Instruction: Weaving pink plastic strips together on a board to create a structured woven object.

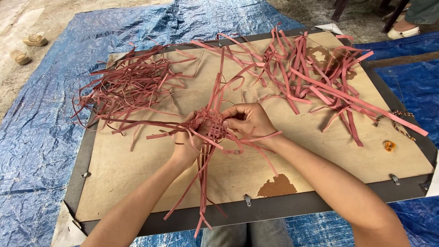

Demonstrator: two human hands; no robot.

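A small woven patch of reddish-brown strips (211, 122) sits between both hands above a wooden board (320, 155). My left hand (186, 146) grips its left and lower side. My right hand (249, 120) pinches its right edge, fingers closed on a strip. Loose strip ends trail out from the weave toward the far edge, to the left, and down over the board's near edge.
A thin-strip pile (132, 84) lies at the board's back left, a wider-strip pile (315, 73) at the back right. A small orange item (389, 146) and a braided cord (398, 120) lie at the right edge. A blue tarp (41, 137) surrounds the board; sandals (27, 48) far left.
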